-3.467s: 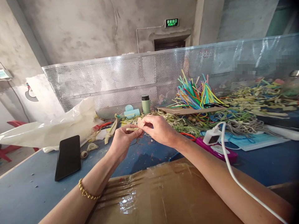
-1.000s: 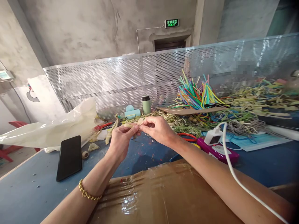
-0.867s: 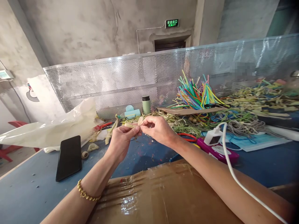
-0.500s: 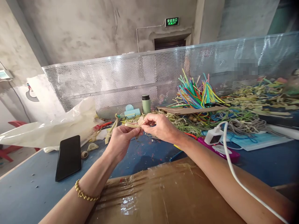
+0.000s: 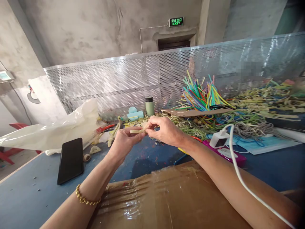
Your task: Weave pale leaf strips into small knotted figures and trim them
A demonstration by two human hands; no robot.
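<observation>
**Blue tabletop (image 5: 152,159) stretching before perforated silver metal screen (image 5: 114,82)**

Above it, the left hand (image 5: 125,141) is gripping a flat cream strip (image 5: 137,131) between thumb and fingers; the right hand (image 5: 165,130) is pinching its three-o'clock end. From them, a black rectangular phone (image 5: 70,161) is lying at eight o'clock, a green black-capped bottle (image 5: 150,108) standing at twelve.

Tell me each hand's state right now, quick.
Left hand: closed, pinching a flat, narrow, pale-yellow strip.
Right hand: closed, pinching flat, pale-beige material; whether same strip, unclear.
</observation>
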